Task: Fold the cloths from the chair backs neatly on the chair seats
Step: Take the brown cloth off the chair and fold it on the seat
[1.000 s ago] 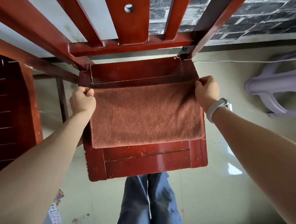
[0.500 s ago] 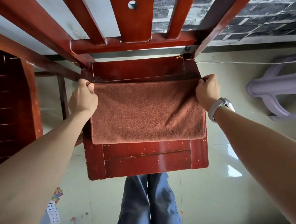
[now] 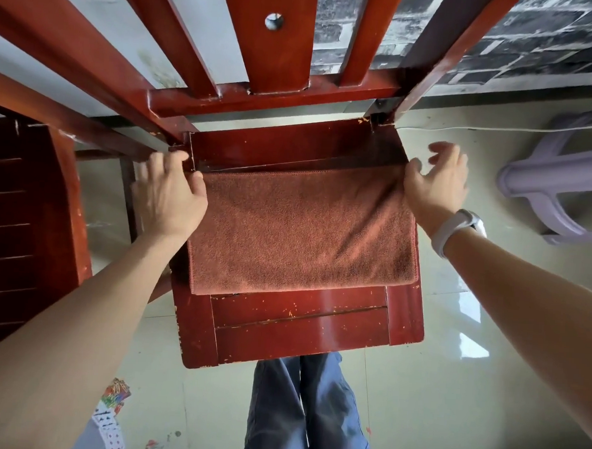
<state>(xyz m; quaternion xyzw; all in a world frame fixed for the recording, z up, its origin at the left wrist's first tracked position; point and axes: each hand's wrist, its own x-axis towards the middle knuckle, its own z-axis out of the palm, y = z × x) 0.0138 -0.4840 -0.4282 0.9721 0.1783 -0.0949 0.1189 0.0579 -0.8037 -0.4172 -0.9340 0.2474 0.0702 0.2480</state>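
A rust-brown cloth (image 3: pixel 301 231) lies folded flat across the red wooden chair seat (image 3: pixel 299 331), covering its middle and leaving the front slats bare. My left hand (image 3: pixel 167 193) sits at the cloth's far left corner with fingers spread and relaxed, the thumb near the cloth edge. My right hand (image 3: pixel 437 183) hovers at the far right corner, fingers spread apart and lifted off the cloth. Neither hand grips anything. The chair back (image 3: pixel 272 51) with its red slats rises behind the seat with no cloth on it.
A second dark red chair (image 3: pixel 23 227) stands close at the left. A pale purple plastic stool (image 3: pixel 560 190) sits on the tiled floor at the right, with a white cable (image 3: pixel 498 128) behind it. Playing cards (image 3: pixel 111 417) lie on the floor at lower left. My legs (image 3: pixel 305 413) are below the seat.
Both hands pinched the cloth's far corners and drew it back a little on the seat. Now both have let go and their fingers have spread open.
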